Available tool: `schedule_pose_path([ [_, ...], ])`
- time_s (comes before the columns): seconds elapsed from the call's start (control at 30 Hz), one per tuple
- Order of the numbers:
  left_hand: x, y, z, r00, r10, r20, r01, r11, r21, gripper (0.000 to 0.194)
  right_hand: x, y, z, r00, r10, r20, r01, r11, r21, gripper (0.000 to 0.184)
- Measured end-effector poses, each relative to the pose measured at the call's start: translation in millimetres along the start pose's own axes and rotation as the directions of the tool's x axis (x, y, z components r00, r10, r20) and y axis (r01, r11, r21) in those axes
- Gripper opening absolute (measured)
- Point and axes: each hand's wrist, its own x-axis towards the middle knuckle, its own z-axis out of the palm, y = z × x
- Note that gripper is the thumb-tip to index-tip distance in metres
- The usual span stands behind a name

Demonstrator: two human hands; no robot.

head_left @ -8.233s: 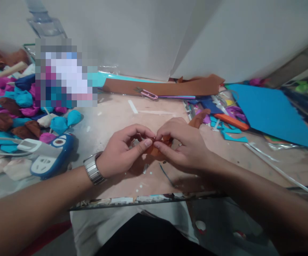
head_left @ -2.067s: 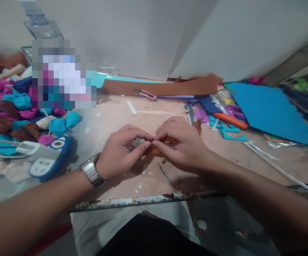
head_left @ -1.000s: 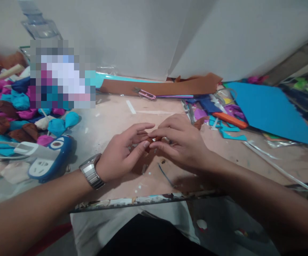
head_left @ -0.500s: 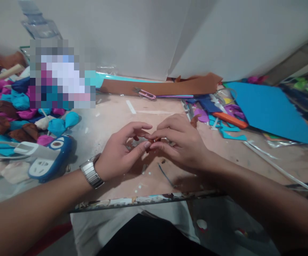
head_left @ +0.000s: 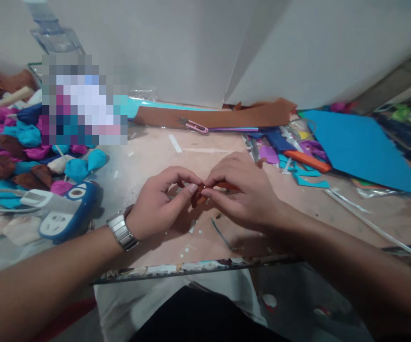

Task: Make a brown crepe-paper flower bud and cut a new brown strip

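My left hand [head_left: 164,202], with a metal watch at the wrist, pinches a small crumpled brown piece [head_left: 198,199], which looks like crepe paper, between thumb and fingertips. From the other side my right hand [head_left: 248,190] grips the same piece with its thumb and index finger, and the fingertips of both hands almost meet. Part of the brown piece shows under the right fingers; the rest is hidden. Both hands are just above the pale tabletop [head_left: 148,152]. A thin dark strip [head_left: 221,232] lies below them on the table.
At left lie wrapped paper balls [head_left: 75,169] in several colours and a blue-and-white power strip [head_left: 80,213]. Pink thread snips [head_left: 196,126] rest on a brown sheet [head_left: 255,115] at the back. To the right are an orange-handled cutter [head_left: 308,161], scraps and a blue sheet [head_left: 369,147].
The fingers have shifted slightly on the brown piece, and more of it now shows below the fingertips and inside my right hand. Things on the table have stayed put.
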Motion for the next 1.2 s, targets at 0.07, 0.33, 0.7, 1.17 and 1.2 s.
schedule_pose_path([
  [0.07,-0.1,1.3,0.0,1.000,0.005,0.001,-0.005,0.999,0.033,0.013,0.0,0.3,0.4,1.000,0.003,0.002,-0.003,1.000,0.004,0.011],
  [0.33,1.8,0.4,1.0,1.000,0.004,0.004,-0.004,1.000,0.011,0.015,0.1,-0.8,0.3,1.000,0.009,-0.003,-0.009,1.000,0.023,0.013],
  [0.7,1.8,-2.9,3.1,0.999,0.025,0.031,-0.023,0.998,-0.061,0.015,1.5,-2.0,0.0,1.000,0.024,0.016,-0.024,1.000,0.001,0.012],
  [1.17,-2.0,-4.5,4.5,0.999,0.018,0.043,-0.014,0.994,-0.104,0.030,-0.3,0.8,1.0,1.000,-0.005,-0.016,0.005,1.000,-0.004,0.012],
  [1.2,-2.0,-4.9,4.8,0.999,0.019,0.036,-0.016,0.995,-0.100,0.030,-0.3,0.6,0.9,1.000,-0.009,-0.017,0.009,1.000,-0.008,0.011],
])
